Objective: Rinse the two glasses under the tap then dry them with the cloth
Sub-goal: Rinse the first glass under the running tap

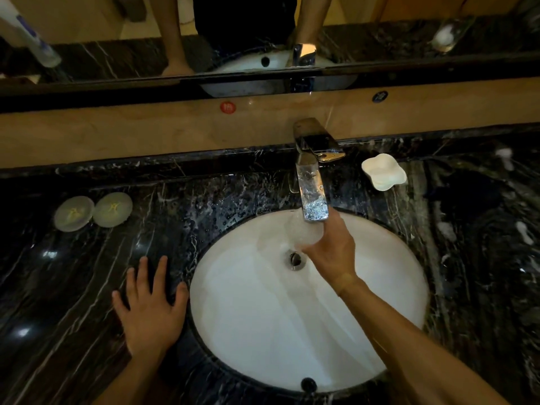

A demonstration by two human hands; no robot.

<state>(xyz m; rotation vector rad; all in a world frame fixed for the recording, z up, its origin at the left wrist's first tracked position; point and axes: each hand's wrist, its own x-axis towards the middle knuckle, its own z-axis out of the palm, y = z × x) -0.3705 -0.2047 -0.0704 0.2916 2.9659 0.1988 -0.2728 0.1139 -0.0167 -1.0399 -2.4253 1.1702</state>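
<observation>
My right hand (pixel 331 252) holds a clear glass (pixel 304 232) under the chrome tap (pixel 314 182), over the white oval sink (pixel 248 331). The glass is nearly see-through against the basin and its outline is faint. Whether water runs from the spout is hard to tell. My left hand (pixel 150 308) lies flat, fingers spread, on the black marble counter (pixel 87 287) just left of the sink rim. It holds nothing. A second glass and a cloth are not in sight.
Two round pale lids or coasters (pixel 93 211) lie on the counter at the left. A white soap dish (pixel 384 172) stands right of the tap. A mirror (pixel 263 39) runs along the back wall. The drain (pixel 295 259) sits beside my right hand.
</observation>
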